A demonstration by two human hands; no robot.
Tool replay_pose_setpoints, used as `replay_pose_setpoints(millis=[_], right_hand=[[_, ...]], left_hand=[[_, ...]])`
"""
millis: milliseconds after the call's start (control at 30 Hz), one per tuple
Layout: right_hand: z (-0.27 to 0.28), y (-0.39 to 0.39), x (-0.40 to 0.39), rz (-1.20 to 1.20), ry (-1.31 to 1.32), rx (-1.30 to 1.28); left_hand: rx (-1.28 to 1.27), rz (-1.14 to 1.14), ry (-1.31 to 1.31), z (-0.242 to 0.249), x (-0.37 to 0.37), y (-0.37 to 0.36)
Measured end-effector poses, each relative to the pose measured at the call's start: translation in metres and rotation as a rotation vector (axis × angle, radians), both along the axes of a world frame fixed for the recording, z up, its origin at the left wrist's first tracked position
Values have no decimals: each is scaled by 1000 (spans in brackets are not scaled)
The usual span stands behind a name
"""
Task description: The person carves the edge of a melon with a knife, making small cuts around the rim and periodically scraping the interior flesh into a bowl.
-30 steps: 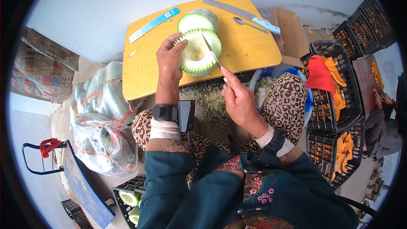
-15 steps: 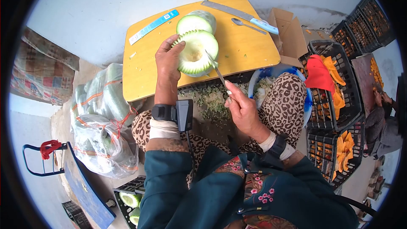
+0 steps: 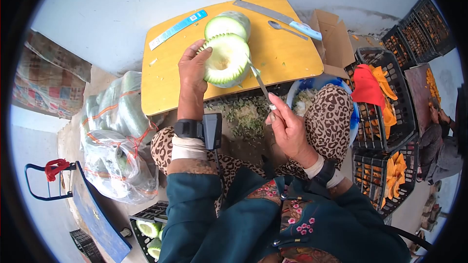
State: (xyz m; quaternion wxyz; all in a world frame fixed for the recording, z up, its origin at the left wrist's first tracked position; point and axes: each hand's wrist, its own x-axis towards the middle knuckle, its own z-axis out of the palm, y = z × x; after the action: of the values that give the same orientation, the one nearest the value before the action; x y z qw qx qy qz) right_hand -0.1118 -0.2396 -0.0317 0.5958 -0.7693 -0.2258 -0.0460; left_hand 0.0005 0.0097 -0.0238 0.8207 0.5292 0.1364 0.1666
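A hollowed winter melon piece (image 3: 229,61) with a notched green rim rests tilted near the front edge of the yellow table (image 3: 287,61). My left hand (image 3: 194,68) grips its left rim, thumb over the cut face. In my right hand (image 3: 290,129) is a slim knife (image 3: 263,89), fingers wrapped around its handle. The blade tip is at the melon's right rim, with a small green sliver beside it. Behind stands another cut winter melon (image 3: 226,27), its pale flesh facing me.
A blue-and-white ruler-like strip (image 3: 178,30), a large knife (image 3: 273,14) and a spoon (image 3: 287,30) lie on the table. Peel scraps (image 3: 248,117) cover the floor below. Crates of orange pieces (image 3: 395,175) and another person's hands (image 3: 436,112) are at right; bagged melons (image 3: 119,131) at left.
My right hand and the knife have moved right and slightly down, drawing the blade from the melon's hollow out to its right rim. My left hand keeps its grip.
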Motion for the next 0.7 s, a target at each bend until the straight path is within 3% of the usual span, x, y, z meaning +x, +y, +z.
replay_pose_setpoints(millis=[233,367,467,633,700], right_hand=[[-4,3,2,-17,-23,-34],[-8,-1,-1,-156,0,29],[-6,-6,-1,-214,62,-180],[-17,-5,3,-156,-129,-361],[-11,-6,0,-99,-65,-607]], left_hand=[[14,-25,-2,4,-1,-4],[33,-26,2,5,-1,-5],[39,-20,-4,4,-1,-6],[56,-19,5,4,0,-6],[57,-18,-3,4,0,-7]])
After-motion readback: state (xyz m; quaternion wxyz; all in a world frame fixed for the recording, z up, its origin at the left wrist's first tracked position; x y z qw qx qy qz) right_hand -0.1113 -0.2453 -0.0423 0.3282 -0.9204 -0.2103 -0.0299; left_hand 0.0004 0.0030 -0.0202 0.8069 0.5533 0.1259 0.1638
